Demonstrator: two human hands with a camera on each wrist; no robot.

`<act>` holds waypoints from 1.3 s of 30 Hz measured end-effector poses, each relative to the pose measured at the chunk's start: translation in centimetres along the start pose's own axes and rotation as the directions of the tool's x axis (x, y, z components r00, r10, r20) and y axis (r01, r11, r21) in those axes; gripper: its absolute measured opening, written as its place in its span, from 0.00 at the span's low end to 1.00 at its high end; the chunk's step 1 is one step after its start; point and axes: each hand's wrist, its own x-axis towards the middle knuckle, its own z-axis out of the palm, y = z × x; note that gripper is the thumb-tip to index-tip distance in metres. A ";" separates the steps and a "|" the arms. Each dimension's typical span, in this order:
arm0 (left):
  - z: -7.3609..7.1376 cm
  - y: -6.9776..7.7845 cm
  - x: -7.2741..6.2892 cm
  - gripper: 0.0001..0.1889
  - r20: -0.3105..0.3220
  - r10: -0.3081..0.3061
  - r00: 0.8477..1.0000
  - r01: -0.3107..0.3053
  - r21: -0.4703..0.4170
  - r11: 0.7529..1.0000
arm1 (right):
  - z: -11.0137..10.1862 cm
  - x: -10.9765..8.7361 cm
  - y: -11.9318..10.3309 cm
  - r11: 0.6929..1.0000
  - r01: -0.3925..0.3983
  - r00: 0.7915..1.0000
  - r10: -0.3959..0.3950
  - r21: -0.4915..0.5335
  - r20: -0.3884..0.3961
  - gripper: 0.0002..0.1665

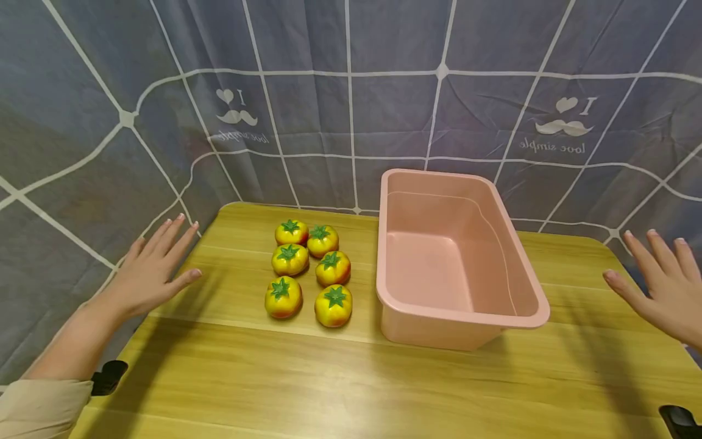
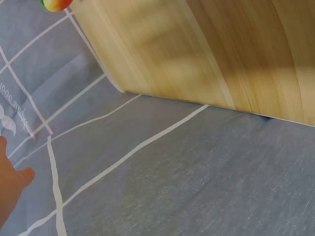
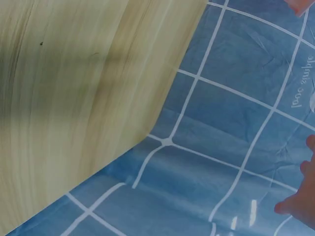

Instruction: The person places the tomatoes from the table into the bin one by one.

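Observation:
Several yellow-and-red tomatoes (image 1: 288, 260) with green star-shaped tops lie in two loose columns on the wooden table (image 1: 263, 378). Right of them stands a pink plastic bin (image 1: 463, 326), its inside bare. My left hand (image 1: 150, 268) is held over the table's left edge, fingers straight and spread, left of the tomatoes and holding nothing. Over the right edge, apart from the bin, my right hand (image 1: 666, 283) also has its fingers spread and holds nothing. Each wrist view catches only part of its hand, the left hand (image 2: 12, 179) and the right hand (image 3: 300, 196), at the border.
A grey curtain (image 1: 307, 116) with white grid lines and mirrored lettering hangs behind the table and along its sides. Black straps or mounts (image 1: 108, 378) show near both wrists. One tomato (image 2: 56, 4) peeks in at the top of the left wrist view.

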 end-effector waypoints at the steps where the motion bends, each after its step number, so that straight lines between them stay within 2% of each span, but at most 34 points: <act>1: 0.0 0.1 0.0 0.40 -0.001 0.003 1.000 -0.003 -0.008 1.000 | 0.0 0.0 0.0 1.000 0.005 1.000 -0.005 0.002 -0.001 0.46; 6: 0.2 0.6 0.3 0.41 -0.009 0.013 1.000 -0.013 -0.071 0.997 | 0.0 0.5 -0.5 0.997 0.044 0.997 -0.040 0.057 -0.060 0.40; 10: 0.3 1.5 0.6 0.43 0.034 -0.009 0.999 0.016 -0.186 0.982 | -0.3 1.2 -1.4 0.974 0.049 0.998 -0.038 0.221 -0.054 0.34; 12: 0.7 2.1 0.8 0.44 0.073 -0.034 0.997 0.052 -0.253 0.966 | -0.5 1.5 -1.9 0.947 0.011 1.000 -0.010 0.320 -0.004 0.33; 14: 1.3 2.8 1.0 0.44 0.099 -0.047 0.994 0.076 -0.309 0.948 | -0.5 1.9 -2.4 0.905 -0.041 0.998 0.019 0.424 0.057 0.33; 16: 2.2 3.5 1.3 0.44 0.105 -0.060 0.993 0.094 -0.359 0.929 | -0.3 2.3 -2.9 0.866 -0.077 0.995 0.032 0.495 0.098 0.33; 19: 3.9 4.5 1.7 0.44 0.111 -0.069 0.991 0.110 -0.423 0.899 | 0.2 3.0 -3.5 0.814 -0.083 0.992 0.015 0.575 0.122 0.32; 21: 5.2 5.0 1.9 0.44 0.125 -0.077 0.989 0.127 -0.465 0.876 | 0.6 3.6 -3.9 0.801 -0.075 0.992 -0.003 0.594 0.129 0.30; 26: 7.9 5.8 1.9 0.45 0.185 -0.080 0.980 0.170 -0.544 0.821 | 1.2 5.2 -5.4 0.746 -0.075 0.985 -0.047 0.661 0.165 0.27; 28: 8.6 6.1 1.9 0.45 0.199 -0.077 0.977 0.179 -0.569 0.802 | 1.5 5.8 -6.2 0.705 -0.087 0.982 -0.058 0.704 0.180 0.27; 32: 9.5 6.4 1.9 0.45 0.213 -0.065 0.975 0.185 -0.612 0.769 | 2.0 6.8 -7.5 0.648 -0.134 0.975 -0.050 0.750 0.217 0.27; 36: 9.9 6.9 2.1 0.45 0.206 -0.037 0.978 0.163 -0.641 0.750 | 2.6 7.7 -8.5 0.637 -0.169 0.969 -0.034 0.752 0.246 0.33; 39: 10.2 7.0 2.1 0.46 0.195 -0.017 0.981 0.142 -0.647 0.749 | 3.1 8.3 -9.2 0.643 -0.176 0.970 -0.017 0.746 0.244 0.34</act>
